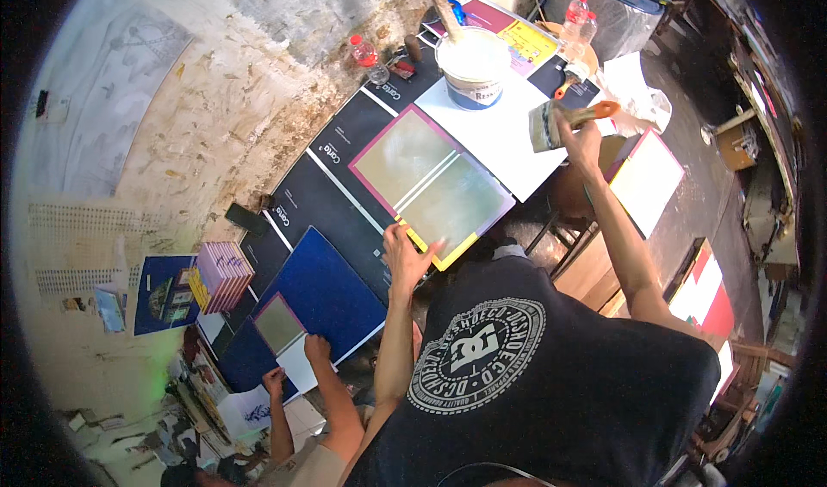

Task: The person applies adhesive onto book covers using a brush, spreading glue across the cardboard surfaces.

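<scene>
My right hand [581, 138] grips a wide paintbrush [544, 126] by its orange-tipped handle, raised over the right side of the table. My left hand [409, 254] has its fingers spread at the near yellow edge of a book cover [413, 175]. This cover lies flat, with two grey-green boards, narrow white strips between them, and a pink and yellow border. Behind the brush stands a white and blue bucket [474, 91], with a wooden stick [439, 3] leaning in it. A large white sheet [508, 142] lies between cover and brush.
At the lower left a co-worker's hands [317, 349] are by a smaller board [279, 323] on a blue sheet [323, 280]. Plastic bottles [369, 59] stand near the bucket. A stack of books [226, 272] sits by the wall, and a white panel [646, 181] lies right of my arm.
</scene>
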`<state>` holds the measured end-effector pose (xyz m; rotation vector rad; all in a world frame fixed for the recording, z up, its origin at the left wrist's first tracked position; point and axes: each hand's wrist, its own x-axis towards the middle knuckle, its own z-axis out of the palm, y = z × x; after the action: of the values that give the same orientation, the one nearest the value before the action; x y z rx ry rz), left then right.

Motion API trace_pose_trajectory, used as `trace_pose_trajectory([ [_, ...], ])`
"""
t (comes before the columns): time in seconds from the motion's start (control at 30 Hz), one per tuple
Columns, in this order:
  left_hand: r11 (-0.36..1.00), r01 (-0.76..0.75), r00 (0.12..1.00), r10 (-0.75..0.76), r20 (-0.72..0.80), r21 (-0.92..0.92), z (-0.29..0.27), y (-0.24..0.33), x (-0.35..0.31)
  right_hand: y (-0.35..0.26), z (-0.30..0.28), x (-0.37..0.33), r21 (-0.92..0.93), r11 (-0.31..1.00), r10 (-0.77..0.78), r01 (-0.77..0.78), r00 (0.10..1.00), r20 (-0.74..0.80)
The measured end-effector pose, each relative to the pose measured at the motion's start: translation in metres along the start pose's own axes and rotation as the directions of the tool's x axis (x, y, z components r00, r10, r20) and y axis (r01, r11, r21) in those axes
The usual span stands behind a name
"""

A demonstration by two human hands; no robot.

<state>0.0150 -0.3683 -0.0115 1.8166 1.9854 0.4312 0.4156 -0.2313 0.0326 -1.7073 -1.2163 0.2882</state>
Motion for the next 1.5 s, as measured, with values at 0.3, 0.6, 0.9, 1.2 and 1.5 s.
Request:
trace_pose_trajectory([
  [0.3, 0.988, -0.130, 0.983, 0.117, 0.143, 0.082, 0.049, 0.098, 0.038, -0.080, 0.140, -0.008, 0.414, 0.881, -0.462, 0.231, 0.615, 0.640],
  [0.6, 0.989, 0.059, 0.988, -0.077, 0.135, 0.135, 0.067, 0.125, 0.039, -0.082, 0.307, 0.073, 0.456, 0.534, -0.736, 0.712, 0.126, 0.665],
  [0.9, 0.936, 0.349, 0.935, -0.351, 0.052, 0.038, 0.072, 0.144, 0.038, -0.163, 0.332, 0.100, 0.672, 0.462, -0.773, 0.579, -0.108, 0.625],
  [1.2, 0.913, 0.402, 0.897, -0.408, 0.168, 0.073, 0.065, 0.155, 0.049, -0.196, 0.423, 0.033, 0.709, 0.416, -0.696, 0.569, -0.302, 0.652],
  [1.5, 0.880, 0.475, 0.875, -0.473, 0.105, 0.001, 0.073, 0.153, 0.041, -0.235, 0.378, 0.011, 0.869, 0.439, -0.545, 0.227, -0.702, 0.459],
])
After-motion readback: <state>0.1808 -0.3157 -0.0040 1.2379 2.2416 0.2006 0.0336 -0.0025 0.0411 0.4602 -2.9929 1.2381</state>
